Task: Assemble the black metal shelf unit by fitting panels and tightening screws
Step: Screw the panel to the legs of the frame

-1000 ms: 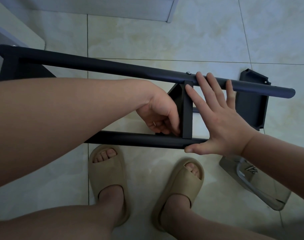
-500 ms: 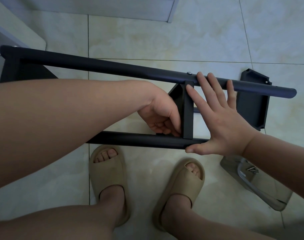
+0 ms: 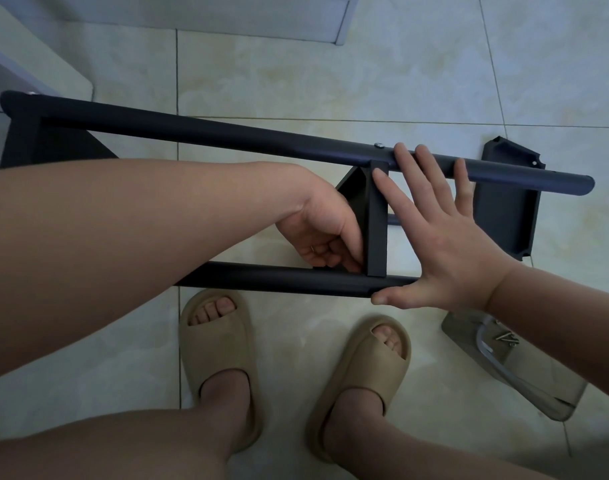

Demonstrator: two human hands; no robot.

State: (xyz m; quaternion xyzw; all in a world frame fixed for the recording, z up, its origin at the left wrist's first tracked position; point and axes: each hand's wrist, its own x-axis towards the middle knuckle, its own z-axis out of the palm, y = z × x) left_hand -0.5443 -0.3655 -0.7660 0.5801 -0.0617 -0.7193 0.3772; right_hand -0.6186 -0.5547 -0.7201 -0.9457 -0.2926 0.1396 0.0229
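No real change vs. 0.5 s ago: both hands stay put. Beige slippers [image 3: 220,341] stand just below the near tube [image 3: 279,277]. L hand [image 3: 325,237] curls round the shelf panel [image 3: 377,220] at its lower corner, prob. seating it; any screw in the fingers: cannot tell. R hand [image 3: 434,244] lies flat, released, thumb on near tube, fingers on far tube [image 3: 227,133], bracing the spacing. Spare panel [image 3: 504,209] and screw bag [image 3: 514,368] wait on pale tile floor [image 3: 296,64]; white door base [image 3: 192,15] beyond.

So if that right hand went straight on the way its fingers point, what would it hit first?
The far tube: the right hand's fingertips overlap it and are probably touching it. Past it only the floor shows, though depth is unclear.
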